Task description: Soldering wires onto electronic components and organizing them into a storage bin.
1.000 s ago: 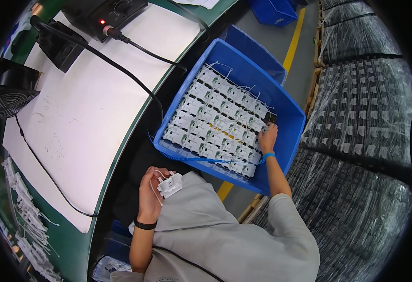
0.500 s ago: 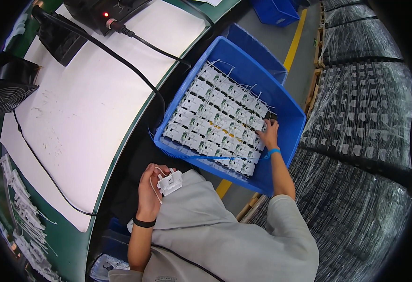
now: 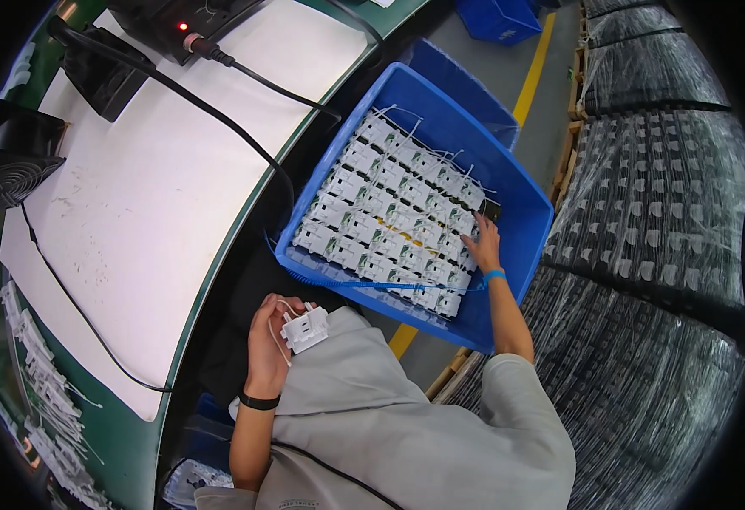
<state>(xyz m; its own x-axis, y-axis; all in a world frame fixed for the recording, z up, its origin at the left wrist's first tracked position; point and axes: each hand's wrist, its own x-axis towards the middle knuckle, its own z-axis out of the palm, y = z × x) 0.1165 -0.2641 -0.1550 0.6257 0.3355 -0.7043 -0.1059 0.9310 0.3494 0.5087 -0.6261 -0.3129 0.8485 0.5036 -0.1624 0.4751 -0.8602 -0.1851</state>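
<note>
My left hand (image 3: pixel 268 340) is closed on a white plastic housing (image 3: pixel 306 330) with a thin white cable, held low over my lap. The cable loops past the fingers and hangs beside the palm. Inside a blue bin (image 3: pixel 521 174) lie rows of similar white housings (image 3: pixel 364 223), some with green parts and loose white cables. My right hand (image 3: pixel 485 246) reaches into the bin at the right end of these rows. Its thumb and fingers are apart, with the fingertips at the end housings; nothing is visibly held. A blue coiled cord (image 3: pixel 372 285) runs from the wristband across the bin's near side.
To the left is a green workbench with a white sheet (image 3: pixel 134 221), black equipment (image 3: pixel 194 30) with a red light, cables and a small fan (image 3: pixel 15 174). More white parts (image 3: pixel 45 374) line its far left. Film-wrapped stacks (image 3: pixel 653 195) stand on pallets at the right.
My right hand has shifted slightly, and its thumb and fingers now look more spread. The left hand keeps the housing in nearly the same place.
</note>
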